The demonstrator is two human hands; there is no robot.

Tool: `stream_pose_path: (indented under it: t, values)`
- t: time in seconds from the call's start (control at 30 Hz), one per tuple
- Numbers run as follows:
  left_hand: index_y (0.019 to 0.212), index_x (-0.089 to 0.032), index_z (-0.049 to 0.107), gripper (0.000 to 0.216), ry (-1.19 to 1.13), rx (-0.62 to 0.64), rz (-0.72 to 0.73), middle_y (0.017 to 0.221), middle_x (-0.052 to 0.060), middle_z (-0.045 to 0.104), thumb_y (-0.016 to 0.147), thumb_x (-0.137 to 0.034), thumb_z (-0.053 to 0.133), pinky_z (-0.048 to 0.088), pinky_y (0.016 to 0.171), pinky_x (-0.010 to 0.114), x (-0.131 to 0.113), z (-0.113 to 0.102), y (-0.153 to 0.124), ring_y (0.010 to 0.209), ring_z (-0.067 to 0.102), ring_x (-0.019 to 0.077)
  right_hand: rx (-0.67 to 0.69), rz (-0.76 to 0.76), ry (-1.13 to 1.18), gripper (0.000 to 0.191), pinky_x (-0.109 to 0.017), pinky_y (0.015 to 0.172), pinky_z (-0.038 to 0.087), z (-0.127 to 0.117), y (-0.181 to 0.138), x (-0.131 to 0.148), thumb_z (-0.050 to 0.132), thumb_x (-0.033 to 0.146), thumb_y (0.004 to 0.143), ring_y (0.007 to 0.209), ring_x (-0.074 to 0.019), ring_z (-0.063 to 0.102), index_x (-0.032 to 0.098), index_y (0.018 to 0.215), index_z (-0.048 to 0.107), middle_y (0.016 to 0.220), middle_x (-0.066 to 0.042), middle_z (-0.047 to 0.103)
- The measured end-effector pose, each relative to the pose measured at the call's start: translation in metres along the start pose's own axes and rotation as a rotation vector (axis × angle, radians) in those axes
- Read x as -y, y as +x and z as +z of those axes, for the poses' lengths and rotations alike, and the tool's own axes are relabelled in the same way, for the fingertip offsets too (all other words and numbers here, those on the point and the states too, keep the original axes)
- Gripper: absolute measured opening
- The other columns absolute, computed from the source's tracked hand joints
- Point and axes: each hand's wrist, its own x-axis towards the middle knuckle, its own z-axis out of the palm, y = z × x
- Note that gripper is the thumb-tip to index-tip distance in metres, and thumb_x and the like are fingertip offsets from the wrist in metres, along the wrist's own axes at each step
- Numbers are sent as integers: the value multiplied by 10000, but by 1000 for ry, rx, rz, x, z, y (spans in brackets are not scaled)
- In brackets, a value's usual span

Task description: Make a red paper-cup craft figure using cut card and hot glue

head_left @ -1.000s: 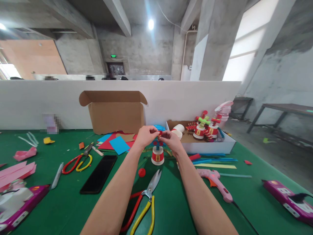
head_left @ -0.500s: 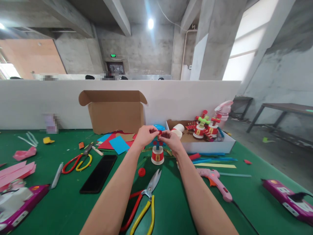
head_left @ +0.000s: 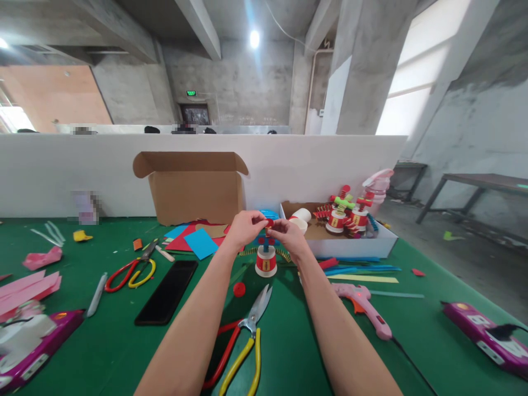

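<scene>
A paper-cup figure stands upright on the green table, its cup white with a red band and a small gold label. Folded paper-strip arms spread from both sides, and a blue upright piece rises from the cup. Above it, a small red disc sits between my two hands. My left hand pinches the disc's left side. From the right, my right hand has its fingers closed at the disc and the figure's top; they partly hide the contact. Nearer to me lie a red round cap and large shears.
A pink glue gun and paper strips lie right, before a white box of finished figures. Left are a phone, scissors and coloured paper. Power strips sit at both sides. A cardboard box stands behind.
Almost nothing differs. My fingers have shifted very slightly around the red disc, while the cup figure and the tools stay in place.
</scene>
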Motion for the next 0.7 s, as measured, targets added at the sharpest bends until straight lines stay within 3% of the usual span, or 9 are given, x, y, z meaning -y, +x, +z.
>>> stream_pose_path:
  t: [0.7]
  values:
    - [678, -166, 655, 183, 21, -8, -26, 650, 2, 661, 735, -305, 552, 410, 601, 227, -2, 1, 0, 604, 543, 117, 27, -13, 26, 347, -270, 554, 467, -1, 0, -1, 801, 339, 508, 608, -145, 590, 181, 754, 615, 684, -11, 652]
